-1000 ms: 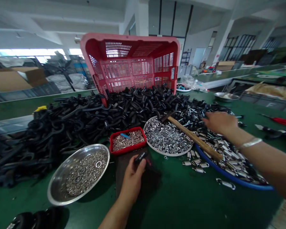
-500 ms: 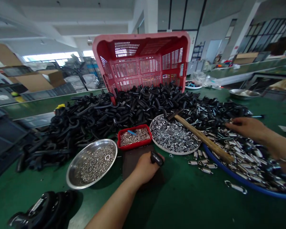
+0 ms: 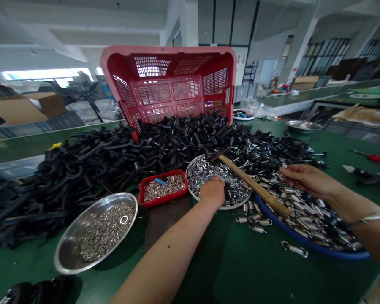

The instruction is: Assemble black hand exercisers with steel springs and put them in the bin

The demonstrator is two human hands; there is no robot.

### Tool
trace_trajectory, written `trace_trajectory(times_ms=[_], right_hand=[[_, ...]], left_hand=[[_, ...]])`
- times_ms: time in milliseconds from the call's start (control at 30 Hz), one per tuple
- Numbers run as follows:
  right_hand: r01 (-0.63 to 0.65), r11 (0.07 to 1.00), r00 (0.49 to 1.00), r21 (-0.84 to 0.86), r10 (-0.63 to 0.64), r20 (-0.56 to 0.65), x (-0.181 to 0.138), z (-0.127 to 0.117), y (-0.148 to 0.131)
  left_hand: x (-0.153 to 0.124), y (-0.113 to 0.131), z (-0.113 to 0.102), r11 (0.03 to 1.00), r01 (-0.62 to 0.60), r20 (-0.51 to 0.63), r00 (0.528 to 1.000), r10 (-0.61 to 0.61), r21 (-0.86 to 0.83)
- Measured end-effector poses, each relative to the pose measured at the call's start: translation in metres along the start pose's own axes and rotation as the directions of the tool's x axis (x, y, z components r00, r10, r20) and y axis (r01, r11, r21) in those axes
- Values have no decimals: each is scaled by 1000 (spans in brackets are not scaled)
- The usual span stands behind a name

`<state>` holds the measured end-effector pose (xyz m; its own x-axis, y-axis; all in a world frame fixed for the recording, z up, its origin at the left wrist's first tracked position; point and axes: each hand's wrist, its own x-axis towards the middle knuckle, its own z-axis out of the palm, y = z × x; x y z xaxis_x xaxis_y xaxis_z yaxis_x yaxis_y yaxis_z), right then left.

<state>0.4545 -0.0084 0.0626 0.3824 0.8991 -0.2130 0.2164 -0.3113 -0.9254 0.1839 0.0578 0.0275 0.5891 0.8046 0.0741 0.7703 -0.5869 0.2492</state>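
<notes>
Black and stubby, the part (image 3: 228, 192) sits clasped in the left hand (image 3: 213, 192), over the round plate (image 3: 232, 207) of small, shiny metal bits (image 3: 205, 169). I see the fingertips of the right hand (image 3: 307, 179) drawn together above coiled steel springs (image 3: 307, 217), though from here I cannot tell whether they pinch one. Between the hands slants the hammer (image 3: 256, 185), its worn wooden handle crossing both the plate's rim and the curved edge of the blue tray (image 3: 338, 253). On the near side, the smooth green table (image 3: 240, 261) gives room for moving
</notes>
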Motion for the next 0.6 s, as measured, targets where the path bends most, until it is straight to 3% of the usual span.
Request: trace_trajectory(times_ms=[133, 300, 467, 600], right_hand=[[-32, 982, 996, 187, 16, 88, -1, 8, 0], [-56, 967, 996, 250, 36, 85, -3, 14, 1], [-124, 929, 991, 350, 101, 84, -6, 17, 1], [-176, 924, 981, 340, 136, 139, -8, 16, 5]], left_hand=[[3, -3, 7, 999, -39, -8, 999, 39, 4], [-3, -7, 5, 997, -20, -99, 995, 13, -76], [-11, -14, -1, 941, 63, -162, 979, -123, -333], [-30, -20, 1, 780, 89, -129, 969, -213, -619]])
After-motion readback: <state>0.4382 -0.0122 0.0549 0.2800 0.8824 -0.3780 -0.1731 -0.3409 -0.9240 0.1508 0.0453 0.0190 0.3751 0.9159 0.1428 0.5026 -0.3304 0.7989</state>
